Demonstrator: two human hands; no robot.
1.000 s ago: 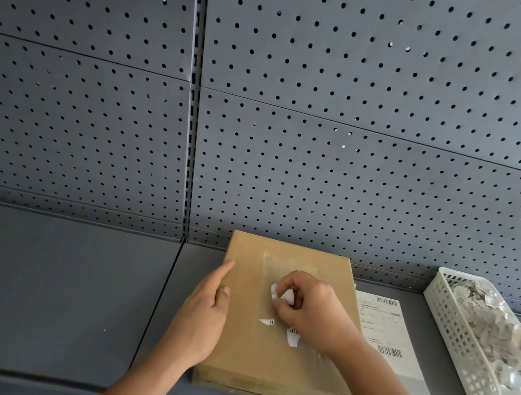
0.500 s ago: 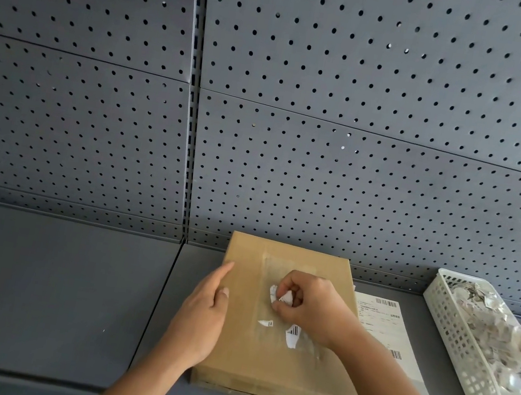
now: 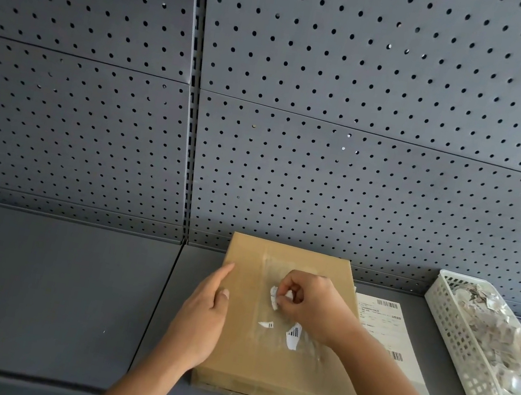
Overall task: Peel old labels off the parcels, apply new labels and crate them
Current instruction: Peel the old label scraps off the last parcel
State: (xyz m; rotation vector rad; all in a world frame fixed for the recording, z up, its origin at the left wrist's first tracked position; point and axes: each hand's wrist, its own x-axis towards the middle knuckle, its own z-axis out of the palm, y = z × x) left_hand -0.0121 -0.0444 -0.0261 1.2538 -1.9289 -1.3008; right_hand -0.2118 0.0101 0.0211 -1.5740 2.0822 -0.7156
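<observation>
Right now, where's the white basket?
In the head view, the white basket sits far right on the shelf, just beyond the label sheet beside the parcel.

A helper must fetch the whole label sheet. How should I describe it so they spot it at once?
On the grey shelf below the pegboard, look between the brown parcel and the white basket of paper scraps. The label sheet lies flat there: whole, white, barcodes top and bottom, unlike the torn bits on the parcel.
</observation>
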